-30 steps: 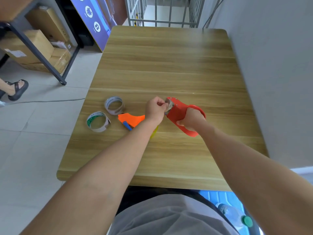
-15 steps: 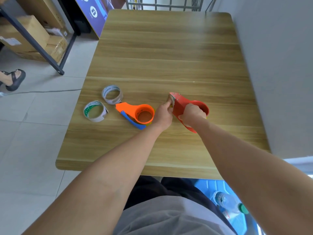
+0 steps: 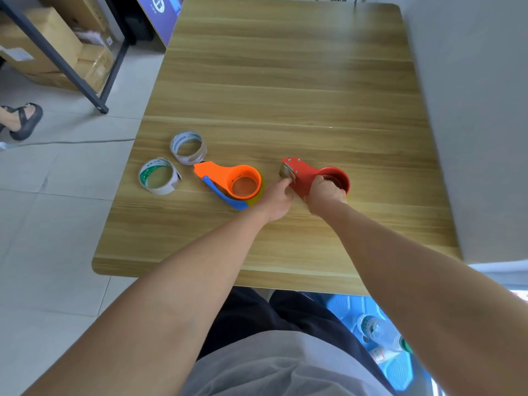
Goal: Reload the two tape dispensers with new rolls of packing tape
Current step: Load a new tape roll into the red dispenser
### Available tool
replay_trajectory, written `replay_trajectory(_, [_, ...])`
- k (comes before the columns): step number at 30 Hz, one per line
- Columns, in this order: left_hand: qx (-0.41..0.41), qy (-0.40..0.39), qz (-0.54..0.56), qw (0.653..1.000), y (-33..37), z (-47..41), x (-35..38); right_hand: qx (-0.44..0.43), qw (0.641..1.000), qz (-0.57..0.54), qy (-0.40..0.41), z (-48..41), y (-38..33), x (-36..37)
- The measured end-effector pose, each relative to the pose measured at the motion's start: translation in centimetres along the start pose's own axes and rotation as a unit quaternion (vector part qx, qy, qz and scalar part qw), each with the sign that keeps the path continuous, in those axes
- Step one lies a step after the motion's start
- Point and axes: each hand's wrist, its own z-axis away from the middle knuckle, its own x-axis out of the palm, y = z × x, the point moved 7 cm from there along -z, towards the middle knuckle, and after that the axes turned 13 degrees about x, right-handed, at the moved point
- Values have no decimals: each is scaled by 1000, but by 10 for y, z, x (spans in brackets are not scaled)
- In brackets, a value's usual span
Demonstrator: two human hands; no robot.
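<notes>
On the floor at far left stand cardboard boxes [image 3: 43, 38] under a dark shelf frame, with a sandalled foot [image 3: 24, 118] nearer. On the wooden table [image 3: 285, 81] two tape rolls lie flat, well apart from both hands: the green-printed roll [image 3: 158, 176] nearest the left edge, and the grey-printed roll [image 3: 188, 147] just beyond it, close to the nose of the orange dispenser [image 3: 231, 178]. That dispenser lies on its side, its ring showing no roll inside and a blue strip along its near edge. The left hand [image 3: 275, 198] sits just right of it, back upward, fingers curled toward the metal cutter end of the red dispenser [image 3: 305, 174] – the fingertips meet that end, but whether they pinch anything there cannot be told. The red dispenser lies on the table between the hands, cutter end pointing left and away. The right hand [image 3: 325, 192] grips it from the near side, fingers wrapped over the ring's rim – a roll core shows inside. Under the table's right corner lies a water bottle [image 3: 377, 332]
</notes>
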Motion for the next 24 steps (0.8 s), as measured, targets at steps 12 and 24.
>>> replay_trajectory(12, [-52, -28, 27, 998, -17, -1, -8, -18, 999, -45, 4, 3, 2, -17])
replay_trajectory(24, [-91, -44, -12, 995, -23, 5, -12, -23, 994, -42, 97, 5, -3, -42])
